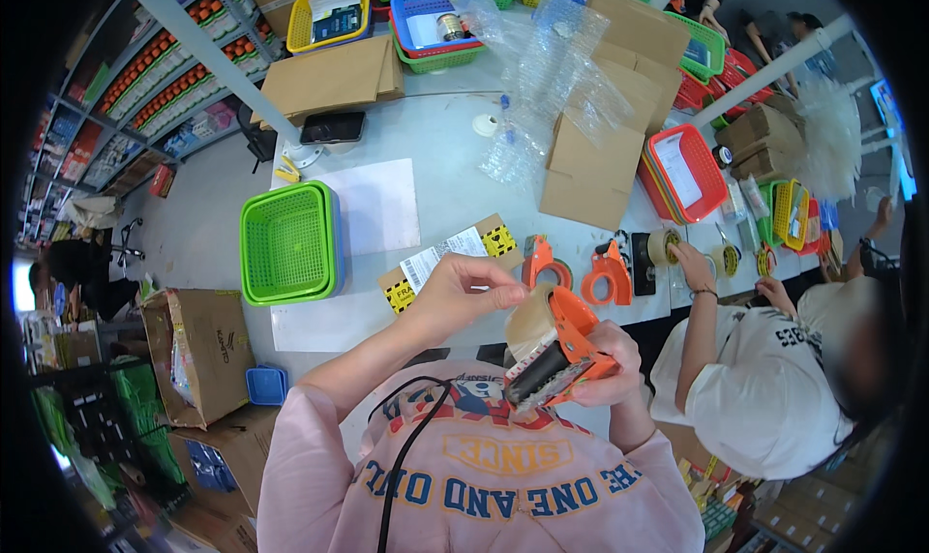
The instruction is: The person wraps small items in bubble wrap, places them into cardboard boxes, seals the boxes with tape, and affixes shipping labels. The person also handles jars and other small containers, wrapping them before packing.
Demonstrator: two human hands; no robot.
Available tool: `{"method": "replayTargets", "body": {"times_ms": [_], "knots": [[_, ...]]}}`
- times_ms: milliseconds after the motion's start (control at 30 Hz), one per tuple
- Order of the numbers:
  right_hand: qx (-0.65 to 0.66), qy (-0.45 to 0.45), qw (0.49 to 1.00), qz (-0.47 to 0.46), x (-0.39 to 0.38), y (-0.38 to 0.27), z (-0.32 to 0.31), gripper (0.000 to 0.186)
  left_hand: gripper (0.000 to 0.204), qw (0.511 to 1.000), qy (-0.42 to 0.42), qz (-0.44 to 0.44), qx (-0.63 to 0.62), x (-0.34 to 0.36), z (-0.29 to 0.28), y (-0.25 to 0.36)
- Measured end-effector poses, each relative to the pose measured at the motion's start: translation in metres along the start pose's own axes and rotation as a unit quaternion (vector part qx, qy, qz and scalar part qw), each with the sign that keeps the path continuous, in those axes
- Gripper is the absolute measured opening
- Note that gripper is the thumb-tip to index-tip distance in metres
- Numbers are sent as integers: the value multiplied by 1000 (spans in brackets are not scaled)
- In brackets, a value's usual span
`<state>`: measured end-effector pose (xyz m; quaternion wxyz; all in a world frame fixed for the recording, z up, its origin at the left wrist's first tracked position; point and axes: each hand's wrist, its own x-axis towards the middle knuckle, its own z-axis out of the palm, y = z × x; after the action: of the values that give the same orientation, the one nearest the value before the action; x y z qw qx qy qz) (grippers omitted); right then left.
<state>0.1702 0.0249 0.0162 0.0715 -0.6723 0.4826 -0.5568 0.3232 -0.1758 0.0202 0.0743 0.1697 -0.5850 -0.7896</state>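
An orange tape dispenser with a black roller is tilted in front of my chest. My right hand is closed around its handle side. It carries a wide roll of beige packing tape. My left hand reaches over from the left, thumb and forefinger pinched at the roll's upper edge; a loose tape end is too small to make out. Beyond my hands lies a flat cardboard parcel with a white label and yellow-black warning tape. Right of it, two more orange dispensers rest on the table.
Green baskets are stacked at the table's left. Bubble wrap and cardboard sheets lie at the back, beside a red basket stack. On the right, a co-worker in white reaches to a tape roll. A phone-like black object lies back left.
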Motion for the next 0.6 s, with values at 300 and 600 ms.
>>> {"method": "replayTargets", "body": {"times_ms": [300,600], "knots": [[-273,18,959,72,-7,-48,57,34,9,970,144,159,116,-16,-45,17],[-268,19,924,274,-35,-56,104,56,12,977,28,24,210,18,-78,-4]]}}
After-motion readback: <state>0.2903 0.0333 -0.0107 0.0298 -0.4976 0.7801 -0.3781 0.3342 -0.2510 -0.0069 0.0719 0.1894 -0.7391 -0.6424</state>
